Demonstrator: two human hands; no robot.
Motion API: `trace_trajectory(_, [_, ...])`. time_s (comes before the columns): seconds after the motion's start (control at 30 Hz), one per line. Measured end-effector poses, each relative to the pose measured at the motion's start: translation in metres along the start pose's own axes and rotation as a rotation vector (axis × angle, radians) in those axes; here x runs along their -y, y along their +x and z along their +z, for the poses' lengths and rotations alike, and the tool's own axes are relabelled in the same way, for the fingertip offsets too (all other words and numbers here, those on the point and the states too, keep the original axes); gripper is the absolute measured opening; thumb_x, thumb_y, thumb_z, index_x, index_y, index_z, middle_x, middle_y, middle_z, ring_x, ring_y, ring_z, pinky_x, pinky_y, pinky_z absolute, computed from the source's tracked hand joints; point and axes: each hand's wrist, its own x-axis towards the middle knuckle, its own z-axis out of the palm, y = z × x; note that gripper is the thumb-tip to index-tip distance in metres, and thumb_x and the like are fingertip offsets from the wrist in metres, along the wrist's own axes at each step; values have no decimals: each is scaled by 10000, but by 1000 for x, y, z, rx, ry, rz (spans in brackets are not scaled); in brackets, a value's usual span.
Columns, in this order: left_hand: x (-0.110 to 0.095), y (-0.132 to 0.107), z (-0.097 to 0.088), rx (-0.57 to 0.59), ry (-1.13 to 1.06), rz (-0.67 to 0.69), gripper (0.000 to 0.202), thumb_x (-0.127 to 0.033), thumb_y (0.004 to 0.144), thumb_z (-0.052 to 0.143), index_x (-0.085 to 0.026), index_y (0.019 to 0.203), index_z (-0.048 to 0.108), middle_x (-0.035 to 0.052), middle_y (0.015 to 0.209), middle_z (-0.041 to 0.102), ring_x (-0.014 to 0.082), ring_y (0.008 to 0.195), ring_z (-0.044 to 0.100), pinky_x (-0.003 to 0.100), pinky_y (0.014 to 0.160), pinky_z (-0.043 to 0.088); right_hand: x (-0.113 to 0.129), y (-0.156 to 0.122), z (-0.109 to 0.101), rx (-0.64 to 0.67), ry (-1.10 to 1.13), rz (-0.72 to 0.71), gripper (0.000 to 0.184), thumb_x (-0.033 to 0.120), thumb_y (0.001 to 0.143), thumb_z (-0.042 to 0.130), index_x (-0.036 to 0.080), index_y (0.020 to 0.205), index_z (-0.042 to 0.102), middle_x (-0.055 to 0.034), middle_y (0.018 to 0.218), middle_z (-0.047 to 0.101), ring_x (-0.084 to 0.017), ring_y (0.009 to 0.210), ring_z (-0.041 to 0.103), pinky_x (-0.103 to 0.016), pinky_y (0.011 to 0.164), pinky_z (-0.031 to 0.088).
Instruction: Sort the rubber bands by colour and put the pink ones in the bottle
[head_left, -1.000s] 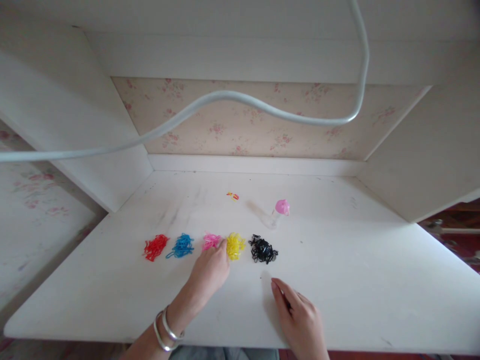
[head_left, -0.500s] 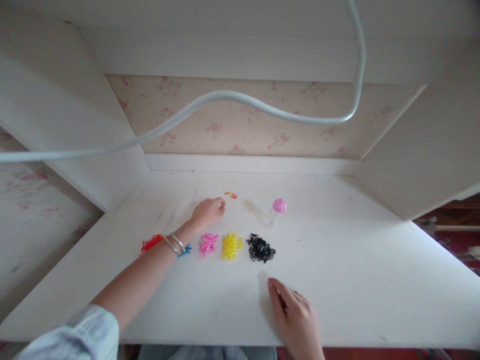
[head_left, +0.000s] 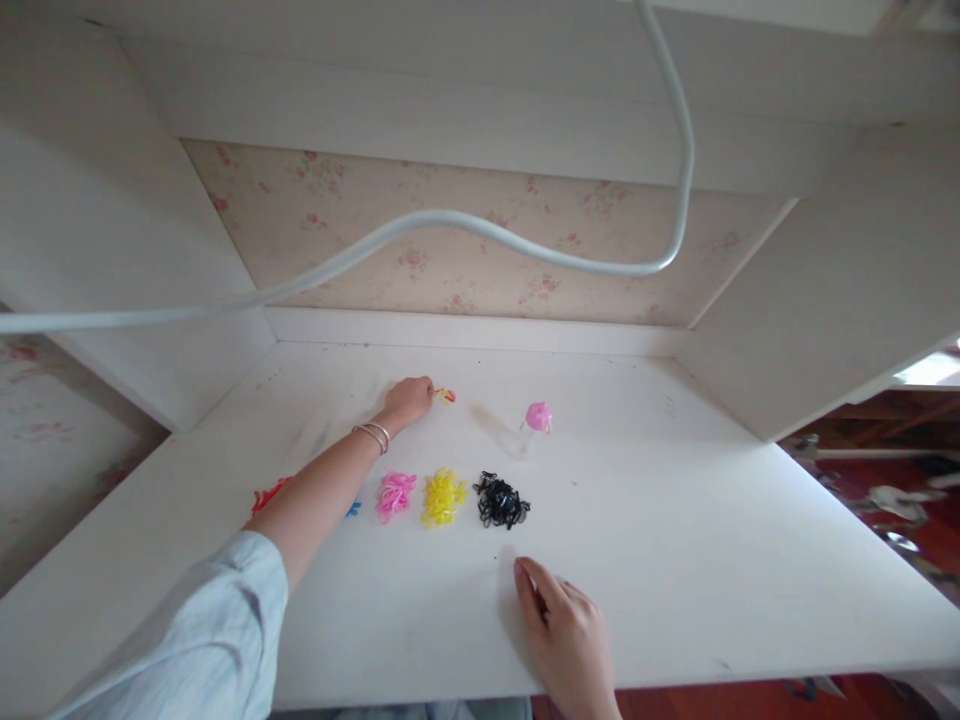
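My left hand (head_left: 409, 397) reaches far across the white desk (head_left: 675, 560), its fingertips pinched at a few loose red and yellow bands (head_left: 445, 395). Bracelets (head_left: 375, 435) circle that wrist. In a row nearer me lie small piles of bands: red (head_left: 264, 495), blue (head_left: 352, 509) mostly hidden by my forearm, pink (head_left: 394, 493), yellow (head_left: 442, 496) and black (head_left: 500, 501). My right hand (head_left: 564, 630) rests flat on the desk, fingers out, just below the black pile.
A small clear bottle with a pink cap (head_left: 531, 424) lies on its side behind the black pile. A white cable (head_left: 480, 225) hangs across the view. White shelf walls stand left and right, with floral wallpaper (head_left: 465, 250) behind.
My left hand left the yellow pile and stretched forward to the loose bands at the back. My right hand stayed put. The view shifted a little to the right.
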Motion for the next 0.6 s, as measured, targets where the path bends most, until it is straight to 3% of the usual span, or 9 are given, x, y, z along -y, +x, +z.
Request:
trace_trajectory(0.17, [7, -2, -2, -1, 0, 2, 329, -326, 885, 541, -160, 1170, 534, 77, 1163, 571, 195, 979, 589, 406, 820, 506, 3, 1, -4, 4, 21, 32, 369, 368, 951, 343, 232, 952, 686, -25, 648, 678, -135, 578, 629, -199, 564, 408])
trace_trajectory(0.37, [24, -9, -17, -18, -4, -36, 333, -326, 884, 544, -159, 1171, 532, 77, 1158, 572, 195, 974, 591, 403, 814, 509, 2, -1, -2, -2, 77, 88, 386, 410, 946, 344, 239, 953, 691, -20, 666, 689, -135, 586, 641, -194, 564, 419])
trace_trajectory(0.47, [38, -23, -26, -43, -15, -43, 328, -355, 893, 520, -156, 1153, 545, 77, 1131, 593, 194, 966, 597, 406, 826, 495, 0, -2, 0, -35, 91, 93, 418, 430, 944, 334, 224, 952, 697, -36, 700, 707, -136, 592, 650, -195, 568, 430])
trace_trajectory(0.6, [67, -57, -39, -79, -49, -60, 324, -382, 918, 404, -181, 1043, 624, 83, 1049, 675, 200, 968, 614, 295, 826, 446, -1, -4, 1, -59, 54, 70, 424, 435, 940, 336, 223, 952, 704, -34, 703, 715, -134, 599, 662, -195, 552, 432])
